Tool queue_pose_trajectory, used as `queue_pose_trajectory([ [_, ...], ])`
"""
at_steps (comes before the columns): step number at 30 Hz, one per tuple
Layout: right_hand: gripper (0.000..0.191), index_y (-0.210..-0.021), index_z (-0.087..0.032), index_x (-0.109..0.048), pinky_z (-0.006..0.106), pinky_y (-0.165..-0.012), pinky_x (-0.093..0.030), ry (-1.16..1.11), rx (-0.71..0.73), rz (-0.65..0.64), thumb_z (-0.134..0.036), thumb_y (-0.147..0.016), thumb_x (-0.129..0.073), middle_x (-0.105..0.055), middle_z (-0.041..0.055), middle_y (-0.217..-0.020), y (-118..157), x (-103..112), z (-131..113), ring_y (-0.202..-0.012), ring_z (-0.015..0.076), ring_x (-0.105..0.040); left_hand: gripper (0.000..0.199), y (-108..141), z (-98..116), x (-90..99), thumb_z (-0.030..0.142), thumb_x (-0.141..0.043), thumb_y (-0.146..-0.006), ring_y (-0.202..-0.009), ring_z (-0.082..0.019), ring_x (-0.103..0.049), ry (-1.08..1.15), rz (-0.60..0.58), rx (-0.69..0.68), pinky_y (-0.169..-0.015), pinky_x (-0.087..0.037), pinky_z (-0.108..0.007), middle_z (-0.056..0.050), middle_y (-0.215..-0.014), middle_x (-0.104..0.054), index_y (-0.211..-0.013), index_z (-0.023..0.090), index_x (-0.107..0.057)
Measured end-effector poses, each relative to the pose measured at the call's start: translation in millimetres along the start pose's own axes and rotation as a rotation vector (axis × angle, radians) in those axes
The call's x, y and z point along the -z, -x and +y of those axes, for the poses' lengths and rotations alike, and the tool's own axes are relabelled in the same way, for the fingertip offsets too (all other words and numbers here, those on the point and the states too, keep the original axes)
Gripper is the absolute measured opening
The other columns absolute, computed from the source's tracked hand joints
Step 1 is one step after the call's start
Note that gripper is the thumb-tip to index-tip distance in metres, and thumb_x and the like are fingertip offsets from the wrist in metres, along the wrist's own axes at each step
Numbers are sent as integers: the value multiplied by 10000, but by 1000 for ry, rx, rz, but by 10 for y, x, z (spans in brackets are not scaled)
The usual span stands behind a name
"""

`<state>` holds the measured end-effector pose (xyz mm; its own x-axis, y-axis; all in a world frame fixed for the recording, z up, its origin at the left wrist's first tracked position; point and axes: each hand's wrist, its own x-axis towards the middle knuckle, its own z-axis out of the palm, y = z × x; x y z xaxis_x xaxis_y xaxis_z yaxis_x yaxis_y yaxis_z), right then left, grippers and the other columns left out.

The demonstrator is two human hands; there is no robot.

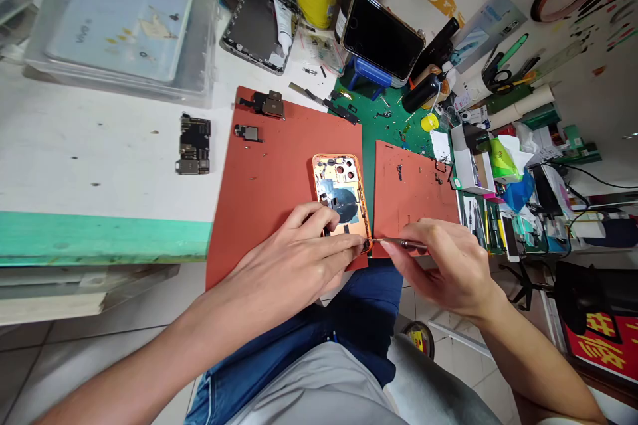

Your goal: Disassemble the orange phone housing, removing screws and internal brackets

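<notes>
While the left hand (294, 259) grips a phone's edge (367, 216), the right (441, 265) pinches a screwdriver (406, 244).

We are counting one left hand (294, 259), one right hand (443, 265), one small screwdriver (403, 244), one orange phone housing (341, 196), two red silicone mats (279, 172), two loose flex-cabled modules (264, 104), one logic board (194, 144), one black-screened phone (381, 33) and one grey phone frame (256, 26).
</notes>
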<state>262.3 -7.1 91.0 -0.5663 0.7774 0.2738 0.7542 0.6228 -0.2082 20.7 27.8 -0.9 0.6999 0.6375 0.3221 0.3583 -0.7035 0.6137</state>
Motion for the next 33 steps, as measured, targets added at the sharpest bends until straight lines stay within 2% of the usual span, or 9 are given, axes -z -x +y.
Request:
queue_pose_trajectory([
  [5, 135, -1039, -227, -571, 283, -546, -437, 61, -21, 60, -133, -1022, -667, -675, -28, -746, -2, -38, -12, -564, 124, -544, 242, 0, 9, 12, 261, -588, -1073, -1117, -289, -508, 46, -14, 55, -848, -491, -380, -98, -1032, -668, -1214, 277, -785],
  [8, 125, -1060, -229, -572, 276, -568, -468, 64, -54, 64, -159, -1023, -669, -679, -20, -768, 6, -60, -16, -605, 128, -585, 241, 2, 0, 1, 260, -588, -1074, -1114, -286, -506, 30, -12, 24, -901, -486, -409, -91, -1022, -691, -1205, 268, -789],
  [11, 135, -1020, -232, -569, 267, -561, -451, 64, -48, 65, -115, -1024, -636, -659, -31, -745, 15, -70, -12, -592, 118, -549, 252, 5, -14, -13, 227, -592, -1062, -1100, -282, -499, -10, 5, -21, -928, -484, -422, -87, -1035, -699, -1222, 253, -785],
  [14, 144, -1007, -226, -564, 266, -552, -443, 78, -38, 81, -132, -1029, -671, -674, -33, -740, 19, -65, -9, -564, 106, -528, 271, 10, -21, -16, 205, -586, -1056, -1087, -280, -490, -38, 12, -45, -921, -492, -421, -91, -1051, -698, -1245, 244, -776],
  [18, 114, -1030, -229, -565, 286, -566, -441, 63, -29, 35, -153, -1046, -648, -663, -22, -749, 13, -46, -11, -601, 129, -554, 285, 19, -18, -16, 231, -576, -1066, -1111, -277, -493, -4, 13, -4, -894, -498, -391, -95, -1066, -682, -1276, 264, -766],
  [24, 190, -961, -245, -537, 264, -547, -409, 4, -38, 63, -91, -1026, -628, -596, -49, -713, -8, -53, -15, -581, 119, -499, 276, 19, -11, -14, 259, -565, -1082, -1110, -278, -489, 35, -3, 18, -897, -496, -396, -94, -1068, -661, -1262, 278, -773],
  [33, 209, -958, -247, -545, 264, -541, -409, 16, -24, 74, -80, -1012, -660, -599, -63, -684, -35, -77, -17, -547, 114, -475, 336, 44, -36, -39, 218, -651, -1026, -1155, -292, -474, 7, 11, -3, -843, -492, -358, -106, -1134, -674, -1343, 281, -743],
])
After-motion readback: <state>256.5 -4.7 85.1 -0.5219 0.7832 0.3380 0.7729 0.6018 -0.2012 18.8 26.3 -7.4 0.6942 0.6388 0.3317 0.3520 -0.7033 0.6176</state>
